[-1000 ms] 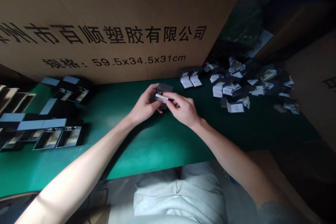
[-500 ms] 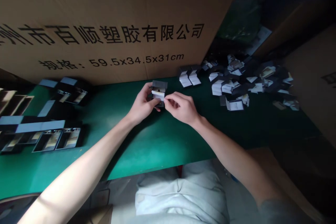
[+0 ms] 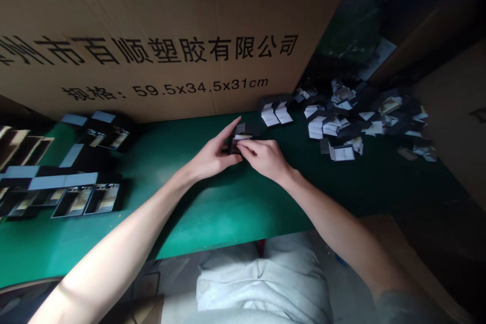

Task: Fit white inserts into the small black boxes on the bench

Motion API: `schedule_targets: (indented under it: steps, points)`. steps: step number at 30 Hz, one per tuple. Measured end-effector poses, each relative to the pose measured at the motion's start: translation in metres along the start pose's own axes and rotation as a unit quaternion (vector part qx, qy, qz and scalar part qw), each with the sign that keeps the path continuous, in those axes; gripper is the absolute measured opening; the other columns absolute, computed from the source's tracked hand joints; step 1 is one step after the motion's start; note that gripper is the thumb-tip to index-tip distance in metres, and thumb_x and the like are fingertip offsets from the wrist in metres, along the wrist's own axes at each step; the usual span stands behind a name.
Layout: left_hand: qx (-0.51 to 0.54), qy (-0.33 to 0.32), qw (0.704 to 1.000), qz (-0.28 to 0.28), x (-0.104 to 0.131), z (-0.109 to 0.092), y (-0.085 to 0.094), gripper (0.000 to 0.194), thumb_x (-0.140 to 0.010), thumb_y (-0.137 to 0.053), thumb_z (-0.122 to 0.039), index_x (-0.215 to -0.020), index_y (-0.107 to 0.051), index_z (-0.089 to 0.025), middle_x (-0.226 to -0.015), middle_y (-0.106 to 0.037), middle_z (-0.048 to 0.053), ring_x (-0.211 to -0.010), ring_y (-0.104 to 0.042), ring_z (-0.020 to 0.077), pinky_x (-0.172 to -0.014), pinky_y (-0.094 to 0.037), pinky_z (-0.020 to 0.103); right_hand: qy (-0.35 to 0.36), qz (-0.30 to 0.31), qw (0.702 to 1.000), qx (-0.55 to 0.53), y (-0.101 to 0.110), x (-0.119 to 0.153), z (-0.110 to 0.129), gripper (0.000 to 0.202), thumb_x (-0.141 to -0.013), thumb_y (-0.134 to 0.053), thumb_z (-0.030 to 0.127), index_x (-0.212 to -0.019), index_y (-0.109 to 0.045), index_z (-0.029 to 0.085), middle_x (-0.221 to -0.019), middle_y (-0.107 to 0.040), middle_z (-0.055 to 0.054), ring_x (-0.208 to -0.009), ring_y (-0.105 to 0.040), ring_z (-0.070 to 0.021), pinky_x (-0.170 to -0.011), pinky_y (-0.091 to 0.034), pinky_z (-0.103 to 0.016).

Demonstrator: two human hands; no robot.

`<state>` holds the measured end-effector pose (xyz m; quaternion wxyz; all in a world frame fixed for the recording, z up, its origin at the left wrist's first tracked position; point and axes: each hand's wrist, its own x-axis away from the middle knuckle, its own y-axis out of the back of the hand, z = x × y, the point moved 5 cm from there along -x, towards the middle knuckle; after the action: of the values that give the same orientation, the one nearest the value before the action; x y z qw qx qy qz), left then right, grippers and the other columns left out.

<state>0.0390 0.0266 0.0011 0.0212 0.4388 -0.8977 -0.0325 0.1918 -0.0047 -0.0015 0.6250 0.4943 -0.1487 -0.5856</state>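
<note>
At the middle of the green table, a small black box point(image 3: 241, 128) with a raised lid and a white piece inside stands between my hands. My left hand point(image 3: 214, 156) is on its left side, index finger stretched past the box and thumb spread away below it. Whether other left fingers touch the box is hidden. From the right, my right hand point(image 3: 266, 156) pinches at the front of the box with thumb and fingers closed. The fingers cover most of the box's lower part.
A big printed carton point(image 3: 170, 20) walls off the back. On the left stand several dark open boxes point(image 3: 102, 197). Two open black boxes with white linings point(image 3: 276, 113) sit at the back, and a loose heap of similar boxes point(image 3: 343, 121) lies to the right on the green table point(image 3: 212, 223).
My left hand has loosened its hold on the black box, its thumb and index finger now spread. The box sits slightly further right and is turned, with my right hand closed at its front.
</note>
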Motion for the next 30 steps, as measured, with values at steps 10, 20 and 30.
schedule_targets:
  steps: [10, 20, 30]
  points:
    - [-0.033, -0.005, 0.999, 0.023, 0.0009, 0.0042, 0.0018, 0.115, -0.081, -0.083, -0.022, -0.177, -0.019, -0.025, -0.127, -0.072, 0.011, -0.093, -0.070, 0.0187, -0.085, -0.062, 0.032, 0.033, 0.006, 0.996, 0.081, 0.0030, -0.0005, 0.0046, 0.028, -0.107, -0.056, 0.024, -0.102, -0.083, 0.024, -0.097, -0.086, -0.004, -0.078, -0.078, -0.0167, -0.068, -0.046, -0.026]
    - [0.010, 0.009, 0.999, 0.031, 0.0011, 0.0008, 0.0008, 0.115, -0.077, -0.085, -0.018, -0.176, -0.026, -0.025, -0.120, -0.075, 0.009, -0.090, -0.071, 0.0194, -0.084, -0.063, 0.033, 0.088, -0.027, 0.993, 0.071, 0.0074, 0.0005, 0.0071, 0.029, -0.105, -0.055, 0.022, -0.089, -0.079, 0.022, -0.078, -0.081, -0.001, -0.063, -0.069, -0.0127, -0.061, -0.036, -0.028]
    - [0.039, 0.006, 0.999, 0.027, 0.0005, -0.0012, 0.0000, 0.112, -0.074, -0.084, -0.012, -0.173, -0.034, -0.026, -0.135, -0.072, 0.013, -0.094, -0.074, 0.0209, -0.082, -0.065, 0.032, 0.065, 0.007, 0.998, 0.000, 0.0103, -0.0015, 0.0062, 0.031, -0.104, -0.055, 0.021, -0.082, -0.077, 0.021, -0.069, -0.075, 0.000, -0.053, -0.055, -0.0087, -0.059, -0.035, -0.025]
